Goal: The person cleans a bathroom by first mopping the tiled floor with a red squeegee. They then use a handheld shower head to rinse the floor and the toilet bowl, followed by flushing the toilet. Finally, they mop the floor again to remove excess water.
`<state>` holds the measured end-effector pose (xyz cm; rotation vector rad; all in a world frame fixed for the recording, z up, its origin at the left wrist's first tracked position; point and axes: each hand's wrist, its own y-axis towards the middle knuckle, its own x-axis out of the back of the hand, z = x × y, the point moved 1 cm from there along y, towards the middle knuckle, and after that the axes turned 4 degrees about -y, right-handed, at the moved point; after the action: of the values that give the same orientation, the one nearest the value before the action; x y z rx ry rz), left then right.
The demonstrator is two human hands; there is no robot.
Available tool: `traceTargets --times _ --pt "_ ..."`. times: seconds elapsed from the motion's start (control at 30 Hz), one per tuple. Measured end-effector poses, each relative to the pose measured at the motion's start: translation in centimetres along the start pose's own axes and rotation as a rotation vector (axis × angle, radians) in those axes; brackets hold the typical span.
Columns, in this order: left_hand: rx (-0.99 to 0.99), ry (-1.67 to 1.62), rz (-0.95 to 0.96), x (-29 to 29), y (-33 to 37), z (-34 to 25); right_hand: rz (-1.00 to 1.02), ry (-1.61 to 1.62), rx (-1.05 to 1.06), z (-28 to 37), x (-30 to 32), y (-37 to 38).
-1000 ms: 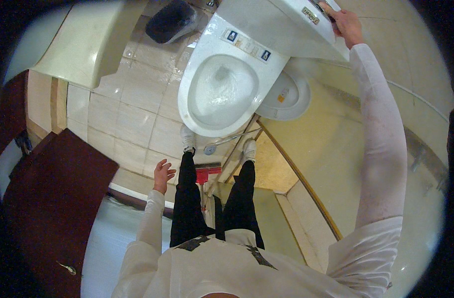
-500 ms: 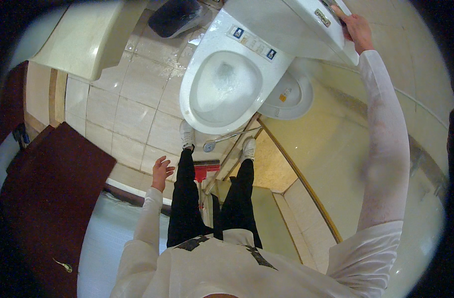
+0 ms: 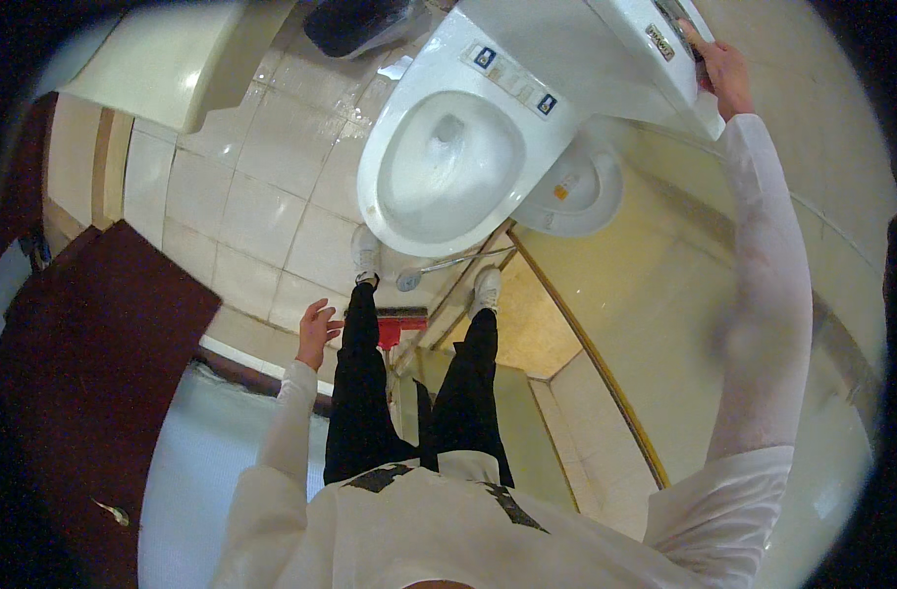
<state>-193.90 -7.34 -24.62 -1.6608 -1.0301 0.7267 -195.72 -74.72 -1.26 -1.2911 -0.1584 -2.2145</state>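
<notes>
Here, one toilet at twelve o'clock holds water; the right hand, at two, touches its tank, fingers half-bent, grip unclear; the left hand, at eight, hangs loosely open, empty.

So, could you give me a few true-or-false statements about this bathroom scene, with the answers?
1. The person's right hand is at the top of the toilet tank. True.
2. The left hand is gripping the tank as well. False: it is well away from the tank, empty, with its fingers loosely bent.
3. The toilet bowl is covered by a closed lid. False: it is uncovered, and its inside shows.
4. A red floor-cleaning tool shows between the person's legs. True.
5. The person wears black trousers. True.
6. The person is barefoot. False: both feet are in white shoes.
</notes>
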Motion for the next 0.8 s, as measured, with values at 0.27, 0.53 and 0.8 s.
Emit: traceTargets --times 0.27,0.53,0.8 --pt "0.008 -0.031 -0.073 0.0 -2.6 3.4 -0.001 -0.132 0.414 -7.1 -0.1 6.3" --pt "0.008 -0.434 -0.364 -2.2 -9.8 23.7 0.098 -0.310 0.474 -9.9 0.1 9.1" --pt "0.277 -0.724 -0.349 -12.6 -21.0 47.9 0.026 -0.100 0.054 -7.0 -1.1 4.9"
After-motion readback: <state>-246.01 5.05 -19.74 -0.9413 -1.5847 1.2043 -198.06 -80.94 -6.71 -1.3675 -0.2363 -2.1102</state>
